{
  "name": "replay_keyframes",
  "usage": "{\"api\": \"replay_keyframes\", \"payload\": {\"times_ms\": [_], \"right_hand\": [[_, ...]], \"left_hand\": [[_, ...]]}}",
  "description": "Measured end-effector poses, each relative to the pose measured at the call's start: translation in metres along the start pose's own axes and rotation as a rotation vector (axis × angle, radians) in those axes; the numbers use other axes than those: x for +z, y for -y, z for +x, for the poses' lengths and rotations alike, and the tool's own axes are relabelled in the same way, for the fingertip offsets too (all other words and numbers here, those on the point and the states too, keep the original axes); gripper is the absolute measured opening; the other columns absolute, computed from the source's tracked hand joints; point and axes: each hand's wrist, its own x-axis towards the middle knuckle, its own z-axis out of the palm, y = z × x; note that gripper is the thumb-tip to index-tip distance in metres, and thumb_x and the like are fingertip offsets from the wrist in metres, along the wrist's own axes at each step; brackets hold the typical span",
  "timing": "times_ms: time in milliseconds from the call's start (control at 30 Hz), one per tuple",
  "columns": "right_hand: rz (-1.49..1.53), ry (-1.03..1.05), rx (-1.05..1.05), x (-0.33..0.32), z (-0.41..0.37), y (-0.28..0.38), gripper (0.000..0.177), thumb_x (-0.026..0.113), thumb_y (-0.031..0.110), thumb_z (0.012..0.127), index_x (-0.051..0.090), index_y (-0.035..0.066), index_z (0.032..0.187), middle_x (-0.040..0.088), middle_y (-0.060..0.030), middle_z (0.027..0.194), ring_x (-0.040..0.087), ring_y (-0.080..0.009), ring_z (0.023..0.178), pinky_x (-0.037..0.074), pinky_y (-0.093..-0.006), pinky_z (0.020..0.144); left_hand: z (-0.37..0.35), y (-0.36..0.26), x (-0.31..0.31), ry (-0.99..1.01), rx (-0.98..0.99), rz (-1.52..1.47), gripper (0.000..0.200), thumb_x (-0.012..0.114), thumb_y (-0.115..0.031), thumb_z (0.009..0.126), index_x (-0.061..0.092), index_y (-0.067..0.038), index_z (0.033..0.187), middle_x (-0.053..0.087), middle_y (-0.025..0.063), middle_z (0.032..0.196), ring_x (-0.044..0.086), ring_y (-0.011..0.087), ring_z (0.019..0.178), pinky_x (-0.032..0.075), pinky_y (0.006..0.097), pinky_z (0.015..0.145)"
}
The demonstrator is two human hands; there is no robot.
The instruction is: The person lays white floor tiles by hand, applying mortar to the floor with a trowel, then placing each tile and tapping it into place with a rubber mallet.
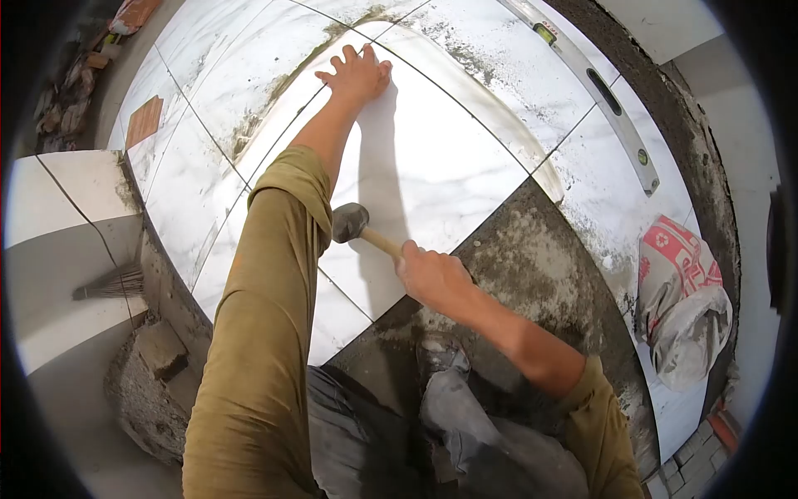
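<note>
My left hand [357, 75] reaches forward to the far corner of a white marbled floor tile [449, 158], its fingers spread over the tile's edge and the joint there. In my right hand [432, 274] is a mallet [382, 242], gripped around its pale wooden handle. The dark mallet head [349, 223] shows over the near left part of the tile, close beside my left sleeve. The arm casts a long shadow across the tile's surface.
A spirit level [603, 91] lies on tiles at the right. Nearer stands a crumpled red-and-white bag [682, 303]. Bare grey mortar bed [532, 258] borders the tile. At the left are a brush-like bundle [112, 283], a block [161, 349] and a brown tile piece [145, 121].
</note>
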Motion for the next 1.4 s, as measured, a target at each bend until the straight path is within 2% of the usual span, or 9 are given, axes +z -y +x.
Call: {"api": "replay_keyframes", "payload": {"times_ms": [267,367,467,500,567,667,767,1000,1400], "right_hand": [[0.012,0.0,0.026,0.001,0.0,0.004,0.032,0.043,0.029,0.102,0.05,-0.001,0.097,0.066,-0.0235,0.07,0.067,-0.0452,0.067,0.055,-0.0552,0.063],[-0.115,-0.076,-0.043,0.005,-0.001,0.003,0.032,0.043,0.029,0.102,0.05,-0.001,0.096,0.065,-0.0223,0.068,0.067,-0.0435,0.065,0.054,-0.0543,0.058],[-0.143,-0.092,-0.022,0.007,-0.006,0.007,0.033,0.044,0.03,0.101,0.051,-0.002,0.095,0.066,-0.0206,0.067,0.067,-0.0417,0.062,0.054,-0.0528,0.054],[-0.141,-0.086,-0.04,0.01,-0.009,0.008,0.033,0.044,0.03,0.101,0.051,-0.002,0.095,0.066,-0.0206,0.067,0.067,-0.0417,0.062,0.054,-0.0528,0.054],[-0.153,-0.12,-0.022,0.013,-0.017,0.007,0.033,0.045,0.03,0.101,0.052,-0.002,0.096,0.066,-0.0193,0.068,0.067,-0.0408,0.061,0.054,-0.0517,0.053],[-0.198,-0.072,0.008,0.021,-0.017,0.004,0.033,0.049,0.031,0.099,0.052,-0.002,0.101,0.067,-0.0244,0.077,0.068,-0.0444,0.073,0.055,-0.0539,0.065],[-0.116,-0.012,-0.019,0.022,-0.007,0.009,0.034,0.048,0.032,0.099,0.052,-0.001,0.102,0.065,-0.0302,0.081,0.065,-0.0508,0.077,0.052,-0.0571,0.07],[-0.129,-0.076,-0.078,0.04,0.01,0.047,0.038,0.044,0.036,0.102,0.052,-0.001,0.098,0.062,-0.032,0.074,0.061,-0.0538,0.073,0.049,-0.0582,0.067],[0.018,-0.213,-0.067,0.045,0.029,0.028,0.042,0.041,0.038,0.103,0.053,-0.001,0.093,0.059,-0.0326,0.074,0.058,-0.0541,0.074,0.045,-0.056,0.064]], "left_hand": [[0.004,-0.014,-0.02,0.183,0.012,0.045,0.061,0.051,-0.045,0.095,0.031,-0.036,0.152,0.031,0.0149,0.149,0.037,0.0505,0.133,0.021,0.0843,0.1],[0.006,0.015,0.003,0.288,0.285,-0.127,0.056,0.049,-0.041,0.097,0.036,-0.032,0.151,0.045,0.0301,0.138,0.043,0.0487,0.13,0.028,0.0602,0.113],[-0.075,0.066,-0.012,-0.013,0.205,-0.357,0.061,0.05,-0.039,0.099,0.037,-0.009,0.15,0.039,0.0373,0.144,0.036,0.0484,0.136,0.029,0.0458,0.115],[-0.095,0.104,0.01,-0.025,0.196,-0.368,0.072,0.052,-0.042,0.097,0.03,0.002,0.15,0.032,0.0344,0.15,0.03,0.048,0.141,0.029,0.0517,0.115],[-0.191,0.145,0.003,0.166,0.003,-0.24,0.099,0.061,-0.057,0.087,0.018,0.004,0.153,0.018,0.0306,0.158,0.019,0.0448,0.147,0.02,0.0743,0.107],[-0.304,0.168,-0.009,0.467,-0.14,-0.175,0.119,0.064,-0.069,0.079,0.009,0.006,0.154,0.01,0.0264,0.162,0.012,0.0407,0.15,0.014,0.0738,0.11],[-0.357,0.168,0.015,0.283,-0.103,-0.215,0.116,0.066,-0.065,0.078,0.01,-0.001,0.156,0.006,0.0208,0.164,0.01,0.0423,0.15,0.017,0.0737,0.109],[-0.355,0.156,-0.009,0.313,-0.172,-0.3,0.124,0.078,-0.062,0.068,0.015,0.001,0.154,0.006,0.0168,0.165,0.009,0.049,0.148,0.022,0.0807,0.102],[-0.354,0.158,-0.009,0.326,-0.153,-0.263,0.122,0.075,-0.064,0.07,0.016,0.001,0.154,0.005,0.0139,0.165,0.008,0.0478,0.148,0.023,0.0807,0.102]]}}
